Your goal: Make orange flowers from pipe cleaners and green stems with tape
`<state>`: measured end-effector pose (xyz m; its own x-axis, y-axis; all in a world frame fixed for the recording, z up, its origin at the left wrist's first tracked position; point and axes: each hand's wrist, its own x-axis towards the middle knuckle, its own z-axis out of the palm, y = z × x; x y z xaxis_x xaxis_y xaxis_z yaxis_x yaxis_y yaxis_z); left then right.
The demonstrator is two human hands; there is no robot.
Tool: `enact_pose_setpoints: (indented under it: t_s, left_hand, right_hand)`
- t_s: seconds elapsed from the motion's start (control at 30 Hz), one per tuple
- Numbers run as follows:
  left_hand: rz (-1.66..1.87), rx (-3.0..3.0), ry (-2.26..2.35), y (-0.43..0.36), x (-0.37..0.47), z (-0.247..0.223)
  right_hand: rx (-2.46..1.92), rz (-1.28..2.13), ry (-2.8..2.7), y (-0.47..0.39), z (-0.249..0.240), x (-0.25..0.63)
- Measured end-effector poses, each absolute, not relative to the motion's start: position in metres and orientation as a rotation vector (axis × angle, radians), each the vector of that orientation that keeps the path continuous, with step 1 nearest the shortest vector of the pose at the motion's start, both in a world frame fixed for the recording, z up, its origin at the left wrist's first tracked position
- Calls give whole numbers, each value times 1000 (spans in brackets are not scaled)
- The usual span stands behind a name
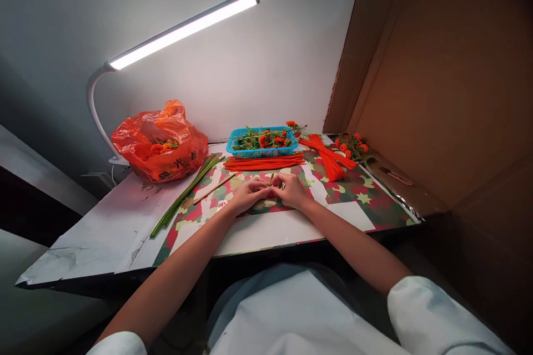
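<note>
My left hand [250,195] and my right hand [290,191] meet over the middle of the table, fingers closed together. Between their fingertips is a small green piece [271,178], mostly hidden. Just behind my hands lies a bundle of red-orange strips [264,163]. Left of them are a thin tan stick [214,188] and a bundle of long green stems [183,198]. A second bundle of orange strips [328,160] lies crossed at the right.
A blue basket [264,152] holds orange flowers and greenery at the back. An orange plastic bag [166,144] with flowers stands back left, under a lit lamp [183,30]. More orange flowers [350,146] lie at the right by a cardboard panel [441,77] and a cutter [396,176].
</note>
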<state>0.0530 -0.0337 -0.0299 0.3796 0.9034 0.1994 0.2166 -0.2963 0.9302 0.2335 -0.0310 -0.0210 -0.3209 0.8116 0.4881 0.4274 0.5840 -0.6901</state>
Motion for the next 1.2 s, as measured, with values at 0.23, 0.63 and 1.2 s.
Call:
enact_pose_setpoints:
  t_s: [0.23, 0.63, 1.2]
  left_hand:
    - [1070, 1691, 1097, -28, 55, -37]
    - [1127, 1594, 1135, -26, 54, -38]
    - [1193, 1802, 1261, -27, 57, -31]
  right_hand:
    - [-1076, 541, -1969, -29, -21, 233]
    - [-1087, 490, -2048, -26, -18, 235]
    - [-1150, 410, -2098, -21, -22, 232]
